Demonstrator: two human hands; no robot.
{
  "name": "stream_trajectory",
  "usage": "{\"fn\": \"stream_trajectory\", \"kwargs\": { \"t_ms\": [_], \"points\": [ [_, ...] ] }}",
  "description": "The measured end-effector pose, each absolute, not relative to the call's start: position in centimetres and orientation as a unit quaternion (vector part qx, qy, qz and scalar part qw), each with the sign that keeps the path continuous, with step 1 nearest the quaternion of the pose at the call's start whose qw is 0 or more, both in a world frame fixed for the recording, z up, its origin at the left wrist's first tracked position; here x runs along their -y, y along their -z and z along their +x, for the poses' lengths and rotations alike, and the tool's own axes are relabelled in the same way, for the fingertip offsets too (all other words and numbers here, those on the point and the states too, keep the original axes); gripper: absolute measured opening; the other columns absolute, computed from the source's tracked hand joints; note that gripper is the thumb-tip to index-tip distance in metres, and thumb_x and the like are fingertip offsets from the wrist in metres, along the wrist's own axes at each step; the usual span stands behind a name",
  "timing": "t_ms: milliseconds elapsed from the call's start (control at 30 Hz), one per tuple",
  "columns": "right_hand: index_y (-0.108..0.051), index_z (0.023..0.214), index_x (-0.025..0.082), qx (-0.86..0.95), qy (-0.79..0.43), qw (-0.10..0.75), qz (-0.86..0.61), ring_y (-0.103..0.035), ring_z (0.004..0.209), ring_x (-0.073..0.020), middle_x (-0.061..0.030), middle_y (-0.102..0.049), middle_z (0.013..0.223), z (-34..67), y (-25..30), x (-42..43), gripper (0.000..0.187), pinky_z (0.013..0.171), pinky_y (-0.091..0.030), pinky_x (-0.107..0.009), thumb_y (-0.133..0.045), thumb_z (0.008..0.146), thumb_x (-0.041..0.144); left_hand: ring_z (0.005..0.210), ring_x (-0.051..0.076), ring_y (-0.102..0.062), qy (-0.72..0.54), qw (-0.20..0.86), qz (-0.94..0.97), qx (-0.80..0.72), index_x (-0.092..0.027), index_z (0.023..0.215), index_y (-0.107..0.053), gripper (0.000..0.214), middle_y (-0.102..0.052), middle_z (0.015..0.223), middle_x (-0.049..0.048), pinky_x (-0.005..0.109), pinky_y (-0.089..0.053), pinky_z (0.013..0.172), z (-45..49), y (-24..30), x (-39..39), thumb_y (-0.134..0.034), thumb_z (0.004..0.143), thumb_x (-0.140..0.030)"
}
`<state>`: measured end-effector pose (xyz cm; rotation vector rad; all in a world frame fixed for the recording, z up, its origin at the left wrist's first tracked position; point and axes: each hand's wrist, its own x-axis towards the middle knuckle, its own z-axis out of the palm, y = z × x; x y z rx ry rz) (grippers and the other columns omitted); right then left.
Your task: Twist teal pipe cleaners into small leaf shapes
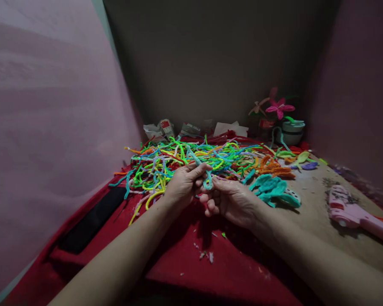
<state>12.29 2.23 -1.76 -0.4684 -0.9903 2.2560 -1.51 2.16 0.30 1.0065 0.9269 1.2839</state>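
My left hand [185, 183] and my right hand [230, 199] meet over the red cloth [191, 255], both pinching one teal pipe cleaner [207, 180] that is bent into a small loop between the fingertips. Its free end runs up and back toward the big heap of many-coloured pipe cleaners [191, 159] just behind my hands. A cluster of finished teal loops [271, 189] lies to the right of my right hand, with orange loops [272, 166] behind it.
A pink glue gun [354, 212] lies on the bare wooden top at the right. A pink pipe-cleaner flower [279, 108] stands at the back right beside a small round container [292, 129]. Crumpled paper packets [161, 129] sit against the back wall. A black flat object [92, 223] lies left.
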Motion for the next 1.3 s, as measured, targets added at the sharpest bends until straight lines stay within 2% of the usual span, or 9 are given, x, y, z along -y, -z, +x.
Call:
{"fn": "stream_trajectory", "kwargs": {
  "t_ms": [200, 300, 467, 567, 700, 800, 1000, 1167, 1300],
  "points": [
    [-0.062, 0.089, 0.009, 0.345, -0.874, 0.315, -0.133, -0.058, 0.048, -0.0109, -0.0052, -0.063, 0.062, 12.3, 2.2, -2.5, 0.026, 0.055, -0.052, -0.029, -0.041, 0.089, 0.023, 0.037, 0.002, -0.037, -0.563, 0.594, 0.435, -0.377, -0.013, 0.081, -0.062, 0.024, -0.035, 0.045, -0.0083, 0.014, -0.031, 0.039, -1.2, -0.3, -1.9, -0.067, 0.070, -0.033],
    [-0.062, 0.091, 0.008, 0.346, -0.872, 0.322, -0.131, -0.059, 0.053, -0.0104, -0.0065, -0.065, 0.069, 12.3, 2.2, -2.5, 0.021, 0.063, -0.053, -0.032, -0.047, 0.086, 0.022, 0.037, 0.002, -0.037, -0.578, 0.566, 0.442, -0.388, -0.012, 0.078, -0.062, 0.022, -0.037, 0.046, -0.0077, 0.015, -0.031, 0.038, -1.2, -0.3, -1.9, -0.067, 0.070, -0.032],
    [-0.062, 0.080, 0.010, 0.315, -0.862, 0.361, -0.166, -0.053, 0.048, -0.0056, -0.0023, -0.063, 0.065, 12.0, 2.3, -2.5, 0.009, 0.060, -0.052, -0.026, -0.063, 0.074, 0.016, 0.039, 0.002, -0.041, -0.579, 0.552, 0.457, -0.388, -0.012, 0.075, -0.060, 0.020, -0.043, 0.049, -0.0064, 0.015, -0.034, 0.040, -1.1, -0.3, -1.7, -0.066, 0.071, -0.031],
    [-0.061, 0.074, 0.011, 0.300, -0.863, 0.367, -0.177, -0.050, 0.045, -0.0039, 0.0001, -0.061, 0.061, 11.9, 2.3, -2.4, 0.015, 0.058, -0.051, -0.023, -0.071, 0.066, 0.019, 0.036, 0.003, -0.041, -0.572, 0.560, 0.456, -0.390, -0.013, 0.074, -0.059, 0.021, -0.042, 0.047, -0.0073, 0.015, -0.035, 0.039, -1.1, -0.4, -1.6, -0.067, 0.069, -0.032],
    [-0.061, 0.070, 0.012, 0.268, -0.873, 0.369, -0.172, -0.055, 0.050, -0.0063, -0.0004, -0.062, 0.063, 11.9, 2.3, -2.3, 0.019, 0.067, -0.052, -0.029, -0.076, 0.060, 0.018, 0.037, 0.005, -0.046, -0.563, 0.569, 0.448, -0.397, -0.014, 0.078, -0.060, 0.025, -0.045, 0.047, -0.0070, 0.016, -0.037, 0.038, -1.2, -0.4, -1.6, -0.070, 0.065, -0.034],
    [-0.061, 0.067, 0.013, 0.253, -0.876, 0.377, -0.162, -0.054, 0.049, -0.0060, 0.0004, -0.062, 0.061, 11.9, 2.5, -2.3, 0.020, 0.067, -0.052, -0.027, -0.078, 0.057, 0.019, 0.036, 0.004, -0.045, -0.558, 0.573, 0.455, -0.392, -0.013, 0.082, -0.062, 0.026, -0.047, 0.047, -0.0060, 0.016, -0.037, 0.038, -1.4, -0.3, -1.6, -0.069, 0.066, -0.033],
    [-0.061, 0.070, 0.014, 0.275, -0.860, 0.399, -0.159, -0.055, 0.050, -0.0060, 0.0006, -0.064, 0.065, 11.6, 2.5, -2.3, 0.023, 0.064, -0.052, -0.024, -0.078, 0.057, 0.019, 0.035, 0.005, -0.042, -0.540, 0.580, 0.470, -0.389, -0.014, 0.084, -0.062, 0.024, -0.045, 0.043, -0.0066, 0.016, -0.035, 0.036, -1.4, -0.2, -1.4, -0.066, 0.070, -0.034],
    [-0.058, 0.067, 0.012, 0.305, -0.855, 0.383, -0.172, -0.051, 0.046, -0.0039, -0.0003, -0.064, 0.067, 11.9, 2.2, -2.2, 0.018, 0.056, -0.049, -0.021, -0.074, 0.063, 0.020, 0.033, 0.005, -0.041, -0.532, 0.583, 0.461, -0.405, -0.016, 0.083, -0.060, 0.023, -0.046, 0.040, -0.0070, 0.015, -0.033, 0.034, -1.2, -0.3, -1.1, -0.066, 0.070, -0.033],
    [-0.059, 0.071, 0.013, 0.293, -0.863, 0.359, -0.202, -0.056, 0.054, -0.0080, -0.0002, -0.063, 0.065, 12.3, 1.9, -2.5, 0.013, 0.064, -0.051, -0.029, -0.070, 0.065, 0.012, 0.036, 0.003, -0.039, -0.533, 0.555, 0.483, -0.418, -0.014, 0.078, -0.060, 0.023, -0.043, 0.043, -0.0070, 0.014, -0.027, 0.036, -1.3, -0.4, -1.0, -0.067, 0.069, -0.034]
  ]
}}
